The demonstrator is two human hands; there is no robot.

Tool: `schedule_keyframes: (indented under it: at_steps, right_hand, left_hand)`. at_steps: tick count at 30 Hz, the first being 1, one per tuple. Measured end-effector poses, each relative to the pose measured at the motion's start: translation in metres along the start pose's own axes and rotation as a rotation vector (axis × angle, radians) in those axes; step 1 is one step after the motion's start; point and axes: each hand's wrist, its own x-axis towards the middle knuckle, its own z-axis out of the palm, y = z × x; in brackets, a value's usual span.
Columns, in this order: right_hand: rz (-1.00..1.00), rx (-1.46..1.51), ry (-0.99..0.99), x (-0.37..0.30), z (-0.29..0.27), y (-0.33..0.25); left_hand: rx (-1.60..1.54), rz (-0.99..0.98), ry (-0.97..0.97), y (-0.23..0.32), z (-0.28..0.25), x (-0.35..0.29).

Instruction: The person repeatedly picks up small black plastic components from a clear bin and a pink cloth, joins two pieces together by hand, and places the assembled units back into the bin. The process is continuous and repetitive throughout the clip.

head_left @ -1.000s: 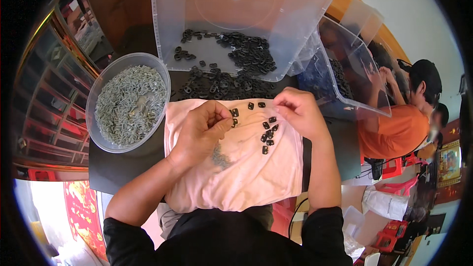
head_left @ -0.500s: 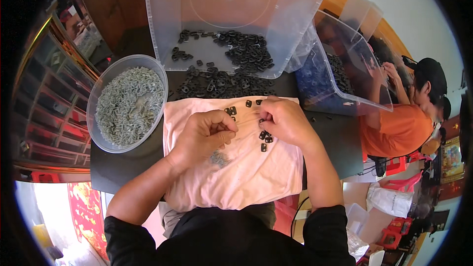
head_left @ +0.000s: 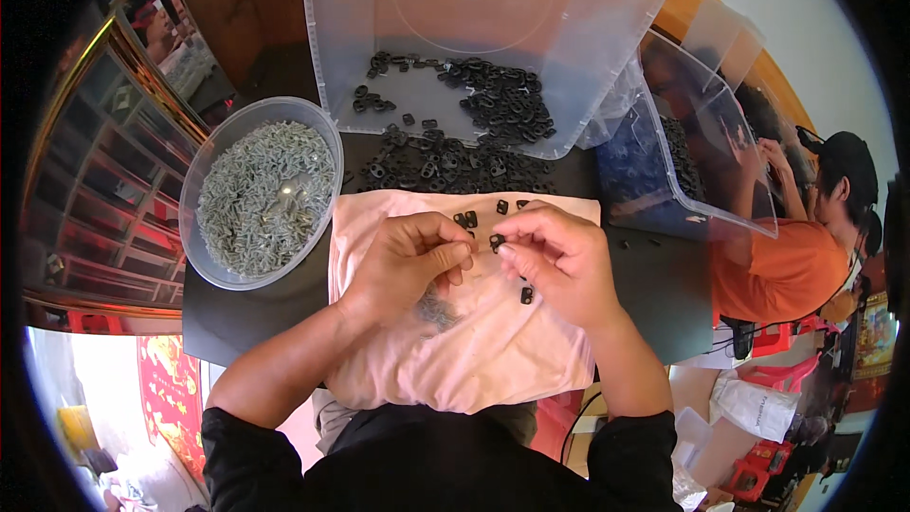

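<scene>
Right hand (head_left: 566, 264): small black part (head_left: 496, 243) pinched at its ten o'clock, long axis indistinct. Left hand (head_left: 408, 261): narrow pinch, contents indeterminable. Loose part (head_left: 527, 295): on pale cloth (head_left: 493, 374), at the held part's five o'clock, axis twelve-to-six.

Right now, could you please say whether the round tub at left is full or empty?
Not empty: the round tub holds grey metal pieces spread across most of its bottom; how deep they lie, I cannot tell.
</scene>
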Motion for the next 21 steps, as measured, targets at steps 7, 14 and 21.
schedule_keyframes:
  at_steps: [7, 14, 21]
  right_hand:
    - [-0.096, 0.040, 0.098, -0.006, 0.022, -0.001]
    - [-0.208, -0.103, 0.129, -0.005, 0.024, -0.001]
    - [-0.136, 0.062, 0.177, -0.007, 0.028, 0.001]
  left_hand:
    - [-0.140, -0.004, 0.006, -0.003, 0.002, 0.000]
    - [-0.169, -0.007, 0.000, 0.002, 0.004, -0.002]
    - [-0.193, -0.006, -0.009, 0.002, 0.004, -0.002]
